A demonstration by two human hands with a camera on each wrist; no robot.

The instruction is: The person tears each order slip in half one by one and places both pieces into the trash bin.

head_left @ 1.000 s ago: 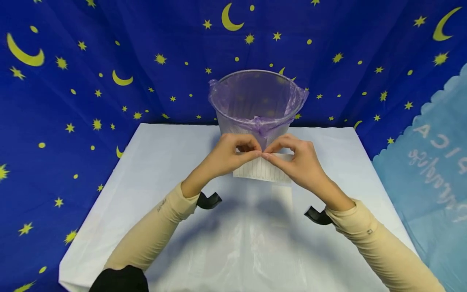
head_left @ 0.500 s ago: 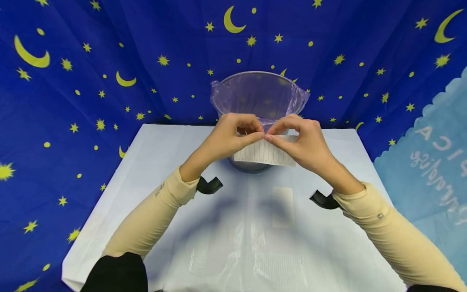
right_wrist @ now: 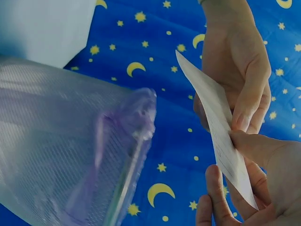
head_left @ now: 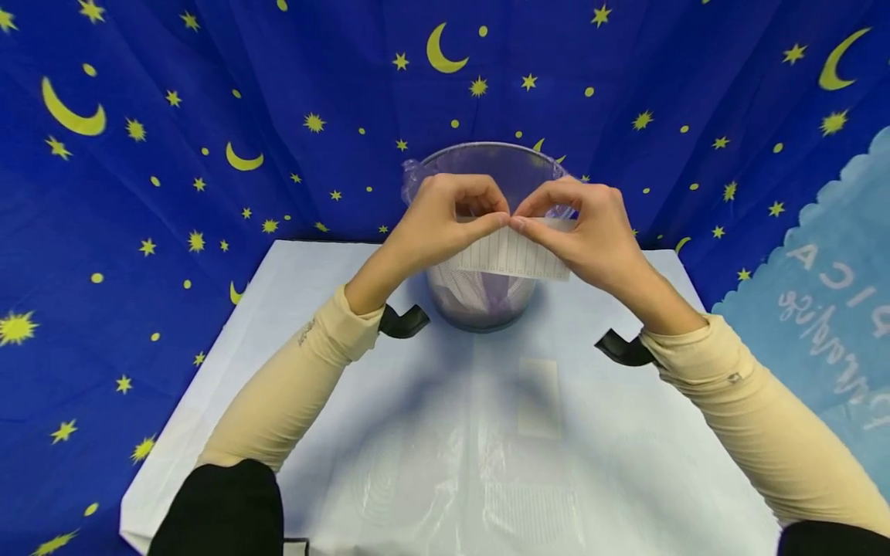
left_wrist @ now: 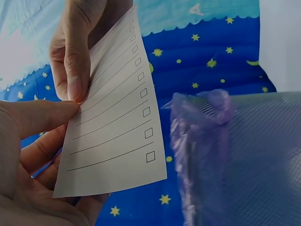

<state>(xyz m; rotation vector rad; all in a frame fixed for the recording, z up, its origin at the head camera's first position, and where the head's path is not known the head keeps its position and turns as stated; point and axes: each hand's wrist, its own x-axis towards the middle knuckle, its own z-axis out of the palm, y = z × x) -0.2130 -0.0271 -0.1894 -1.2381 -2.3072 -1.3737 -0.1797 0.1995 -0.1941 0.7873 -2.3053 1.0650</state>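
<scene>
Both hands hold one white checklist sheet (head_left: pixel 518 255), printed with ruled lines and a column of small boxes. The left hand (head_left: pixel 448 220) pinches its long edge near the middle between thumb and fingers. Right beside it, the right hand (head_left: pixel 591 228) pinches the same edge, the two thumb tips almost meeting. In the left wrist view the sheet (left_wrist: pixel 117 117) bows slightly, its printed side showing. Behind the hands stands a mesh wastebasket (head_left: pixel 480 301) lined with a thin purple bag (left_wrist: pixel 200 136). In the head view, hands and sheet overlap the basket's front rim.
A pale rectangular slip (head_left: pixel 538 398) lies on the white-covered table (head_left: pixel 417 494), nearer than the basket. A dark-edged object (head_left: pixel 296 547) shows at the bottom edge. A blue star-and-moon cloth (head_left: pixel 334 69) hangs close behind the basket.
Both hands have moved up in the head view with the sheet, from in front of the basket to overlapping its rim. The basket's lower front and the slip on the table now show more fully.
</scene>
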